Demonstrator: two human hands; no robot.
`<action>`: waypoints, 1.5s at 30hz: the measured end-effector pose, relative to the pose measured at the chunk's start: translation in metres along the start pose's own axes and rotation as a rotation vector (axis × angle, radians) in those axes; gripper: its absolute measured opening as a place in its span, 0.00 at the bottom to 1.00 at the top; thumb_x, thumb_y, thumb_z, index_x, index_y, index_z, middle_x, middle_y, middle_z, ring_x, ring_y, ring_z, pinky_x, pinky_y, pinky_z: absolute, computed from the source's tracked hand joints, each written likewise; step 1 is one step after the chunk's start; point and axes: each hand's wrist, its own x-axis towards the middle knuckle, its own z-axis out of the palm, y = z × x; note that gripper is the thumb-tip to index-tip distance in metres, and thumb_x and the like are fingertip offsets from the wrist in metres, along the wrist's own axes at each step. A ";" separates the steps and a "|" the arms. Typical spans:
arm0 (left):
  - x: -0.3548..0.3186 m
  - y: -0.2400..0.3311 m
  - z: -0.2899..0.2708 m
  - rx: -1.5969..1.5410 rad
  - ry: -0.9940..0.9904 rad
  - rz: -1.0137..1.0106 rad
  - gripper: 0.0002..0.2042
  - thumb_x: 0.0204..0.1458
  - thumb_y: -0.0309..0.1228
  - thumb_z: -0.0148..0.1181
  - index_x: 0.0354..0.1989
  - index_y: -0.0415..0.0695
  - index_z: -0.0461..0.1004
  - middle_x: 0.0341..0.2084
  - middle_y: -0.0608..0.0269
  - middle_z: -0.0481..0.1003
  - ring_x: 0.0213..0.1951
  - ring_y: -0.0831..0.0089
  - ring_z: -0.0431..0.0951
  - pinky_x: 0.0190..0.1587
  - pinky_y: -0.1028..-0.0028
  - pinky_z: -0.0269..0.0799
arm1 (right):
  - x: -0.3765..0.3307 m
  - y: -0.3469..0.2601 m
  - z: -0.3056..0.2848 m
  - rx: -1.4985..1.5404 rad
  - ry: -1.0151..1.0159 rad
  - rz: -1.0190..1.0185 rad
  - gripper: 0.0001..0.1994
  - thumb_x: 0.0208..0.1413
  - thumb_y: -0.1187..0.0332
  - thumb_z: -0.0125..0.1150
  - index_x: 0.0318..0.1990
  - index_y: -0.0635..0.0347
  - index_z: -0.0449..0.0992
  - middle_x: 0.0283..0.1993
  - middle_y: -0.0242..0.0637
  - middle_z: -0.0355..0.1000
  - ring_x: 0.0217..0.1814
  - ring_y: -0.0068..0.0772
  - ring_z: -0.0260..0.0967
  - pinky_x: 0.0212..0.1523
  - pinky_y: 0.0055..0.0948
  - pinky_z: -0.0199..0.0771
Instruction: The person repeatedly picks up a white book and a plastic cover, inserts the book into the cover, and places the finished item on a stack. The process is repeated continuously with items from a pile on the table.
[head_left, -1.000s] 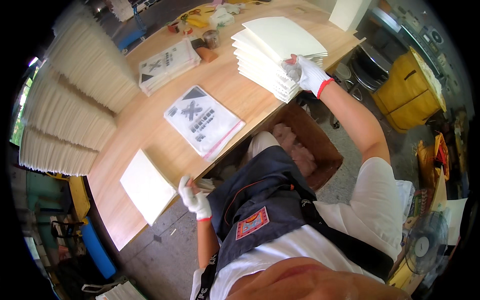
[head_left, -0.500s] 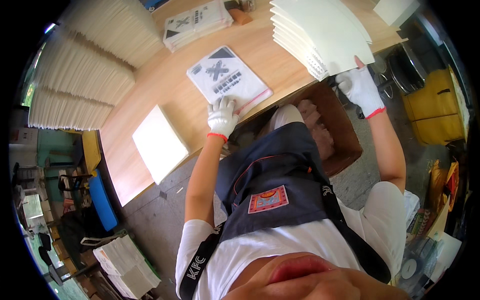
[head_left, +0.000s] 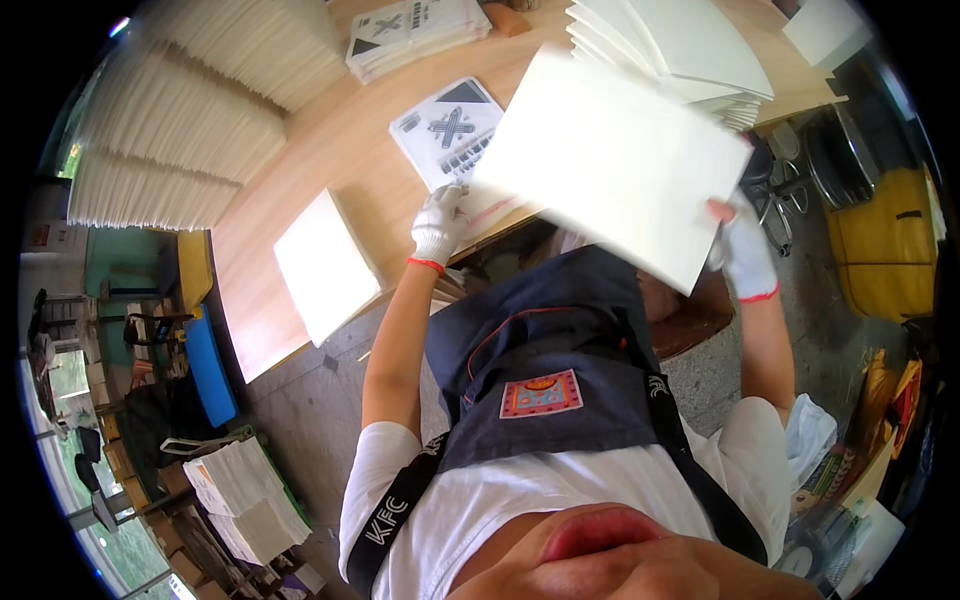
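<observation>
My right hand [head_left: 745, 252], in a white glove, grips the edge of a large blank white sheet [head_left: 610, 160] that hangs tilted above the wooden table [head_left: 340, 150]. My left hand [head_left: 440, 222], also gloved, rests on a printed black-and-white sheet [head_left: 450, 130] lying on a stack near the table's front edge, its fingers by the white sheet's left corner. Behind the lifted sheet stands a tall pile of blank white sheets [head_left: 690, 45] at the right.
A smaller white stack [head_left: 325, 265] lies at the table's left front. Rows of stacked paper [head_left: 190, 110] fill the far left. Another printed pile [head_left: 410, 35] sits at the back. A yellow container [head_left: 890, 250] stands at the right, more paper stacks [head_left: 245, 495] on the floor at the left.
My right hand has lifted one white sheet off the tall pile and swung it over toward the printed stack. My left hand came up from my lap onto the printed sheet.
</observation>
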 end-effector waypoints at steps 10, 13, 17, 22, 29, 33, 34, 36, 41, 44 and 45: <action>-0.005 0.015 -0.011 0.140 0.202 0.029 0.12 0.39 0.20 0.51 0.33 0.48 0.74 0.32 0.59 0.73 0.34 0.60 0.73 0.35 0.65 0.70 | -0.009 0.149 -0.011 0.278 0.018 0.451 0.12 0.51 0.70 0.55 0.44 0.55 0.68 0.30 0.29 0.70 0.15 0.14 0.63 0.12 0.13 0.60; 0.002 0.019 -0.019 -0.055 0.072 -0.088 0.12 0.42 0.19 0.49 0.34 0.46 0.75 0.29 0.60 0.73 0.30 0.61 0.74 0.33 0.67 0.71 | -0.010 0.172 -0.006 0.414 0.120 0.453 0.09 0.53 0.70 0.55 0.42 0.52 0.67 0.26 0.28 0.68 0.16 0.16 0.63 0.12 0.13 0.59; 0.010 0.007 -0.024 -0.662 -0.029 -0.277 0.16 0.45 0.14 0.43 0.42 0.39 0.71 0.31 0.58 0.74 0.29 0.75 0.71 0.32 0.77 0.68 | -0.012 0.169 0.018 0.437 0.150 0.452 0.07 0.55 0.70 0.53 0.41 0.53 0.65 0.28 0.29 0.66 0.16 0.19 0.64 0.12 0.16 0.59; -0.001 0.023 -0.022 -0.226 0.170 -0.018 0.17 0.47 0.14 0.45 0.46 0.41 0.70 0.38 0.60 0.74 0.32 0.76 0.74 0.35 0.76 0.70 | -0.013 0.174 0.044 0.496 0.050 0.396 0.04 0.57 0.69 0.51 0.38 0.54 0.64 0.27 0.29 0.63 0.17 0.22 0.63 0.14 0.21 0.56; -0.025 0.058 0.058 -1.931 0.668 -0.586 0.17 0.52 0.26 0.55 0.51 0.43 0.66 0.43 0.56 0.71 0.36 0.64 0.75 0.38 0.68 0.73 | -0.035 0.158 0.067 0.328 -0.024 0.321 0.06 0.59 0.66 0.50 0.41 0.55 0.64 0.27 0.29 0.64 0.18 0.22 0.66 0.16 0.21 0.63; -0.041 0.055 0.102 -1.317 0.279 -0.407 0.17 0.51 0.32 0.57 0.49 0.42 0.67 0.41 0.57 0.72 0.36 0.65 0.75 0.38 0.67 0.73 | -0.038 0.153 0.066 0.256 -0.037 0.349 0.08 0.59 0.67 0.49 0.43 0.57 0.64 0.29 0.31 0.65 0.20 0.25 0.69 0.18 0.22 0.70; -0.045 0.056 0.106 -1.104 0.229 -0.347 0.17 0.51 0.32 0.57 0.49 0.42 0.68 0.40 0.58 0.73 0.36 0.66 0.75 0.38 0.67 0.73 | -0.038 0.152 0.067 0.233 -0.026 0.362 0.08 0.59 0.68 0.49 0.44 0.57 0.64 0.30 0.32 0.66 0.21 0.26 0.69 0.19 0.22 0.72; -0.069 0.061 0.110 -1.004 0.170 -0.276 0.16 0.53 0.31 0.55 0.49 0.41 0.67 0.40 0.58 0.73 0.37 0.66 0.75 0.39 0.68 0.74 | -0.035 0.159 0.069 0.205 0.029 0.449 0.10 0.59 0.70 0.49 0.47 0.57 0.64 0.33 0.32 0.67 0.22 0.28 0.70 0.23 0.24 0.76; -0.124 0.068 0.140 -1.258 0.247 -0.340 0.11 0.56 0.29 0.48 0.45 0.39 0.70 0.35 0.60 0.75 0.36 0.67 0.76 0.38 0.70 0.74 | -0.002 0.227 0.080 0.248 0.093 0.625 0.11 0.59 0.73 0.46 0.49 0.60 0.64 0.44 0.38 0.67 0.39 0.31 0.72 0.38 0.31 0.79; -0.116 0.088 0.111 -1.520 0.196 -1.073 0.09 0.55 0.26 0.46 0.40 0.40 0.71 0.33 0.60 0.74 0.34 0.68 0.75 0.36 0.69 0.75 | 0.038 0.241 0.118 0.714 0.142 0.577 0.15 0.62 0.69 0.41 0.55 0.65 0.58 0.53 0.52 0.62 0.53 0.46 0.66 0.54 0.43 0.70; -0.121 0.071 0.131 -1.537 0.305 -1.004 0.09 0.54 0.25 0.45 0.39 0.41 0.71 0.31 0.62 0.74 0.33 0.69 0.75 0.35 0.69 0.75 | 0.045 0.244 0.122 0.689 0.005 0.563 0.17 0.63 0.67 0.40 0.56 0.65 0.56 0.54 0.53 0.61 0.54 0.49 0.65 0.56 0.44 0.68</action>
